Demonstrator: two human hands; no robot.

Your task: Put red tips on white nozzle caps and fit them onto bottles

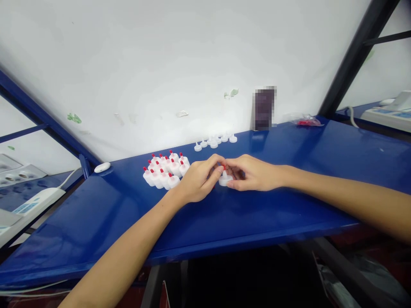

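Observation:
Between my hands, just above or on the blue table (199, 222), is a white nozzle lid (224, 181) with a small red tip cap (224, 167) at its top. My left hand (199, 179) is closed, with thumb and forefinger pinching at the red tip cap. From the other side, my right hand (252, 174) grips the white lid, its thumb against the lower rim and its other fingers curled behind. Fingers partly hide both pieces. Left of my left hand, several small white bottles (157, 182) with red tips stand in a tight group.
Several loose white nozzle lids (213, 143) stand near the wall. A clear bag with red pieces (305, 122) lies at the back right, near a blurred dark upright object (263, 109). A white oval object (102, 167) lies at the left edge. Metal frame posts flank the table.

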